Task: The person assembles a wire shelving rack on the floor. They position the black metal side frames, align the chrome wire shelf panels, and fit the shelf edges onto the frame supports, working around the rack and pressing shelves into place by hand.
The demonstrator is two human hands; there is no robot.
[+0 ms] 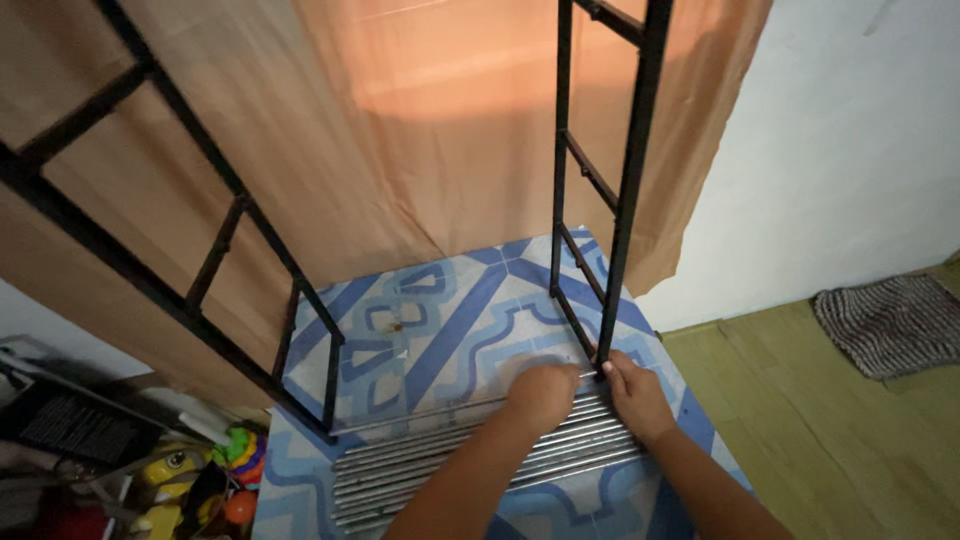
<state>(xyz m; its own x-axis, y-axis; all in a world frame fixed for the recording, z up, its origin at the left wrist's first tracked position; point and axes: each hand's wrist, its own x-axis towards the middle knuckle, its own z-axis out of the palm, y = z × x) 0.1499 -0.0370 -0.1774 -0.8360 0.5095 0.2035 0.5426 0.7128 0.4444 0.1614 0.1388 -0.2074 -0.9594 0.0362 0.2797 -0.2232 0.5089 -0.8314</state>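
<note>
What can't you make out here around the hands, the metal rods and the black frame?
Head view:
- Fingers of the left hand: curled under, so their grip on the metal rods is hidden.
- Right hand: its fingers meet the black frame foot; contact too small to tell.
- Rods' middle: covered by both forearms.
- Frame top: cut off by the upper edge.
- Toys at lower left: dark, cut off.

Single head-worn view, looking steeply down and forward, close over the tiled floor (450,320), facing the curtain (400,130)
</note>
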